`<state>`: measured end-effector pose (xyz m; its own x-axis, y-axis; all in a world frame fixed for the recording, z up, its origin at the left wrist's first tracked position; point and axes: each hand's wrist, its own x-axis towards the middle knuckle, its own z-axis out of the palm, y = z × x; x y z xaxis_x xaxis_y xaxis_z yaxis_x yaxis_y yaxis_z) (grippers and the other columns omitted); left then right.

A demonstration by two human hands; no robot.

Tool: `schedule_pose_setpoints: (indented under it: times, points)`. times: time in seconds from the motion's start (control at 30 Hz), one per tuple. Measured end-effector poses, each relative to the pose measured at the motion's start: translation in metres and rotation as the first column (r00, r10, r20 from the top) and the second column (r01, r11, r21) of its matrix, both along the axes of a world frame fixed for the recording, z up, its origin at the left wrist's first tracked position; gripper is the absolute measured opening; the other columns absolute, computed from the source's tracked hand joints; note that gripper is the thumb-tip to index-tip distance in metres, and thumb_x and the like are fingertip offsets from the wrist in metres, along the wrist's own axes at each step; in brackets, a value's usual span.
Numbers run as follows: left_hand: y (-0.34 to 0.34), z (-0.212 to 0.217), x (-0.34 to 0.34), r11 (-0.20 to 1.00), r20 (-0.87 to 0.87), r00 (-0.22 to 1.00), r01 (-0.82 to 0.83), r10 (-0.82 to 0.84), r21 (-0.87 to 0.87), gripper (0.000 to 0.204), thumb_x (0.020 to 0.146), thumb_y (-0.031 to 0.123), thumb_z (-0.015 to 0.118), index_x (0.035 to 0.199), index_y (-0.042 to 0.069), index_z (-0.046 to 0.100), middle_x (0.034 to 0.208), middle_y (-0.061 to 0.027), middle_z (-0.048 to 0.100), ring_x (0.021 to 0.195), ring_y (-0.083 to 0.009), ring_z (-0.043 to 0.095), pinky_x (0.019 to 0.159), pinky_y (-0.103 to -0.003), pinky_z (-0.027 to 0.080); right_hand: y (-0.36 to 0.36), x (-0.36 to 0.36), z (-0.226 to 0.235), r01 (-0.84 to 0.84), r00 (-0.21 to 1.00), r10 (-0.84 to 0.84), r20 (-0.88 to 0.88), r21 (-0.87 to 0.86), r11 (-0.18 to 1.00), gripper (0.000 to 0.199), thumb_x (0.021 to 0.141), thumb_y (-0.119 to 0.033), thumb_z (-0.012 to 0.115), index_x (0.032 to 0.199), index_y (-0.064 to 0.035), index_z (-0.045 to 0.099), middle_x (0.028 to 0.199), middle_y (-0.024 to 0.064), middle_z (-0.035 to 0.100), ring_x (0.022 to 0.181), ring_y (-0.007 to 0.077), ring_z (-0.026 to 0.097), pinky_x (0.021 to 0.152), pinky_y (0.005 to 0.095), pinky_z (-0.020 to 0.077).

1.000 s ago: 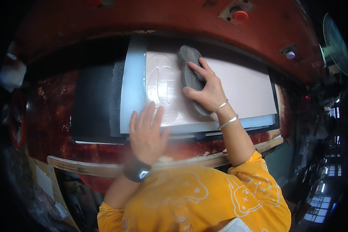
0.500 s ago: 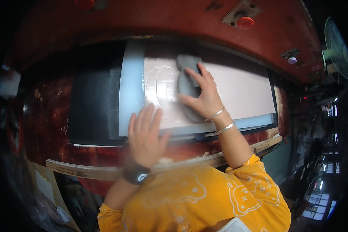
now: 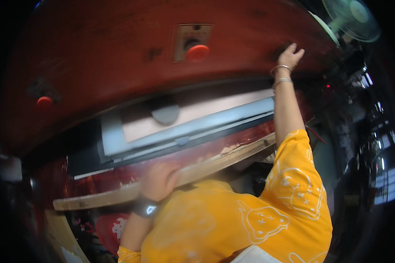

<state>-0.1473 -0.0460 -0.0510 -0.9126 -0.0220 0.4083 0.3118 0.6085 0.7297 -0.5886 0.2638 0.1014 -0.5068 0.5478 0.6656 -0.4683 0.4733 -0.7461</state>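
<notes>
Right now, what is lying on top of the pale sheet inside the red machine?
A grey rounded block rests on the pale sheet, near its left end. The sheet's far part is hidden under the red machine head.

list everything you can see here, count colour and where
machine housing: one, dark red, across the top
round buttons: two, red, on the housing, centre and far left
pale sheet: one, beige, on the grey bed under the housing
grey pad: one, lying on the sheet
wooden strip: one, light brown, along the machine's front edge
fan: one, green, top right
left hand: by the wooden strip, dark wristband
right hand: raised to the housing's right end, two bangles
</notes>
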Motion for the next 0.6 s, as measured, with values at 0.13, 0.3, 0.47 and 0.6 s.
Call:
schedule_pose_setpoints:
  times: [0.13, 0.3, 0.47, 0.6]
  points:
    - [0.008, -0.005, 0.007, 0.983, 0.013, 0.986, -0.163, 0.165, -0.086, 0.01, 0.08, 0.014, 0.068, 0.078, 0.005, 0.068, 0.075, -0.0112, 0.064, 0.072, -0.0298, 0.062, 0.064, -0.037, 0.05, 0.026, 0.052, -0.026, -0.373, 0.923, 0.384, 0.019, -0.198, 0.906, 0.062, 0.095, -0.045, 0.048, 0.134, 0.0023, 0.04, 0.13, 0.015, 0.048, 0.111, 0.0235, 0.049, 0.099, 0.0366, 0.0373]
    - [0.02, -0.007, 0.011, 0.951, -0.079, 0.956, -0.289, 0.282, -0.113, 0.016, 0.079, 0.016, 0.069, 0.07, 0.003, 0.067, 0.069, -0.011, 0.058, 0.07, -0.0308, 0.058, 0.062, -0.04, 0.046, -0.005, 0.205, -0.103, -0.419, 0.892, 0.396, 0.219, 0.069, 0.905, 0.063, 0.095, -0.036, 0.053, 0.143, -0.0017, 0.032, 0.144, 0.0145, 0.039, 0.126, 0.0248, 0.042, 0.106, 0.0363, 0.0309]
    - [0.025, -0.008, 0.015, 0.943, -0.04, 0.953, -0.302, 0.3, -0.137, 0.016, 0.078, 0.016, 0.069, 0.07, 0.003, 0.067, 0.069, -0.0113, 0.058, 0.071, -0.0309, 0.058, 0.063, -0.04, 0.046, -0.048, 0.321, -0.133, -0.872, 0.43, 0.445, 0.785, 0.489, -0.02, 0.031, 0.08, -0.023, 0.068, 0.106, -0.0071, 0.067, 0.097, 0.0128, 0.059, 0.096, 0.0292, 0.054, 0.085, 0.0378, 0.0442]
    - [0.027, -0.007, 0.017, 0.939, -0.048, 0.948, -0.319, 0.316, -0.124, 0.015, 0.079, 0.015, 0.069, 0.07, 0.002, 0.067, 0.07, -0.0121, 0.058, 0.07, -0.0314, 0.058, 0.063, -0.04, 0.047, -0.063, 0.343, -0.121, -0.875, 0.449, 0.427, 0.785, 0.484, 0.029, 0.031, 0.08, -0.025, 0.068, 0.105, -0.0075, 0.067, 0.089, 0.0128, 0.056, 0.089, 0.0297, 0.052, 0.082, 0.0395, 0.0428]
